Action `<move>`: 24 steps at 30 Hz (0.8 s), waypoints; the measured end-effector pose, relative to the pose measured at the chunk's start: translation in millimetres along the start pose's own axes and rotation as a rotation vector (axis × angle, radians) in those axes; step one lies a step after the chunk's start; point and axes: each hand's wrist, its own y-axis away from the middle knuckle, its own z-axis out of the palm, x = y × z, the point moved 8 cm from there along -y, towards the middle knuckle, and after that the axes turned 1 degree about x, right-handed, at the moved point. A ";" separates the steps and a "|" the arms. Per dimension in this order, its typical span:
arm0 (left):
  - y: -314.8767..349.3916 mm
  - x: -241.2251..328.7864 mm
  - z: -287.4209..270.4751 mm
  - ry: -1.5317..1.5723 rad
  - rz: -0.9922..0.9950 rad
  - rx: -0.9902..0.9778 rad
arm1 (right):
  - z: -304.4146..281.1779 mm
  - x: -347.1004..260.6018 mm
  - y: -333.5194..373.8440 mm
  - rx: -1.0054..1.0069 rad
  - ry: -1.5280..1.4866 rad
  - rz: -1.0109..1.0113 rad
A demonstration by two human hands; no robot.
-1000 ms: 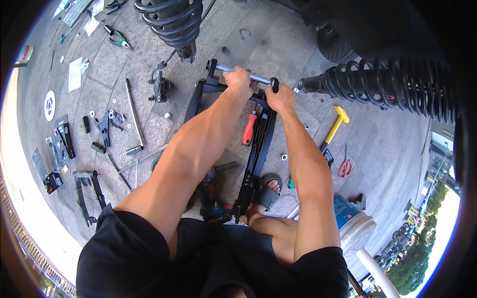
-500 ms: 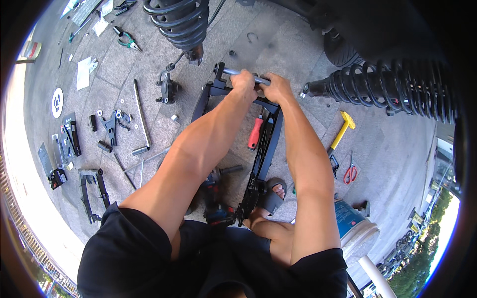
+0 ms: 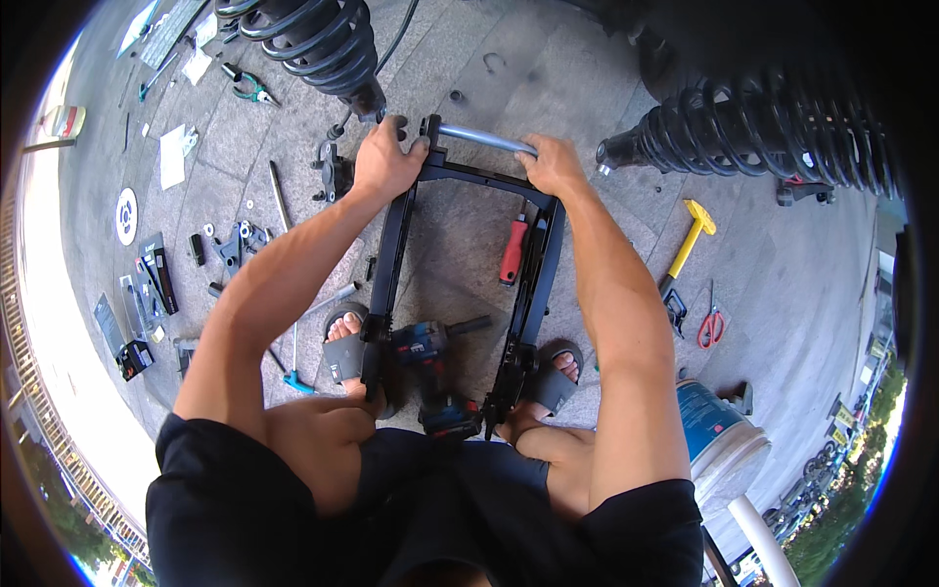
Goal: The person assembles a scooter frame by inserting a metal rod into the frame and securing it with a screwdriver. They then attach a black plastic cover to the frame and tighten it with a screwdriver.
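Fingers of the left hand (image 3: 389,166) stand apart from its thumb, beside the black frame (image 3: 479,177). The right hand (image 3: 555,168) (finger closure: cannot tell) covers the silver rod's (image 3: 484,137) end.

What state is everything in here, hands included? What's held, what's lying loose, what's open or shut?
Black frame: metal tube across its far end
Left hand: part-open, at the frame's far left corner
Right hand: closed over the tube's right end
Red-handled screwdriver: lying between the frame's sides
Power tool: lying down
Yellow hammer: lying loose
Red-handled scissors: loose, blades together
Green-handled pliers: loose, opening unclear
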 end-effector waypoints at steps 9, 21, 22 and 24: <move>-23.9 -29.4 65.9 0.021 -0.259 -0.351 | 3.3 3.0 -1.8 -0.010 0.012 -0.014; -29.1 -13.0 58.9 -0.201 -0.135 -0.346 | -2.1 -1.3 -0.6 0.023 0.007 -0.072; -28.6 -13.2 58.6 -0.182 -0.130 -0.337 | -3.8 -2.9 0.0 0.044 0.007 -0.093; -25.8 -13.0 57.0 -0.145 -0.124 -0.288 | -1.3 -0.8 0.5 0.010 0.019 -0.073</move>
